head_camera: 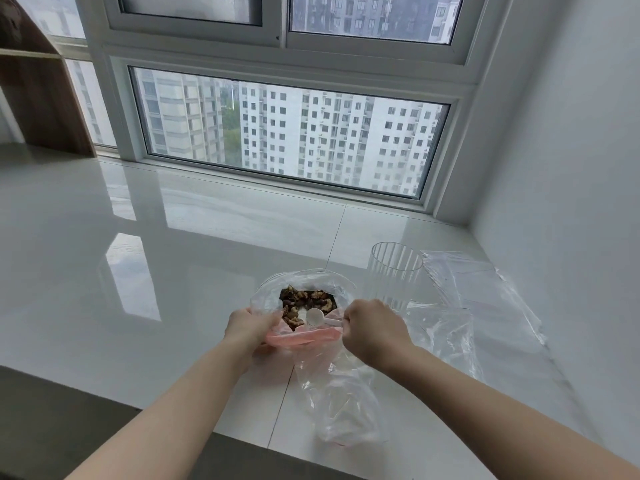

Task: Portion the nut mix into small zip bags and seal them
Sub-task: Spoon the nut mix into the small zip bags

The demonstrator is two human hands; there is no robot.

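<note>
A large clear zip bag [270,289] with a pink zip strip [301,337] lies open on the white sill, and the nut mix [304,301] shows through its mouth. My left hand [251,325] grips the near left edge of that bag. My right hand [375,329] holds the handle of a small white scoop [315,317], whose bowl sits over the nuts. A small empty zip bag [346,410] lies crumpled just in front of my right hand.
A ribbed clear cup [394,271] stands upright right behind my right hand. More clear bags [485,306] lie flat to the right, close to the white wall. The sill's front edge [242,441] runs near my forearms. A window is behind.
</note>
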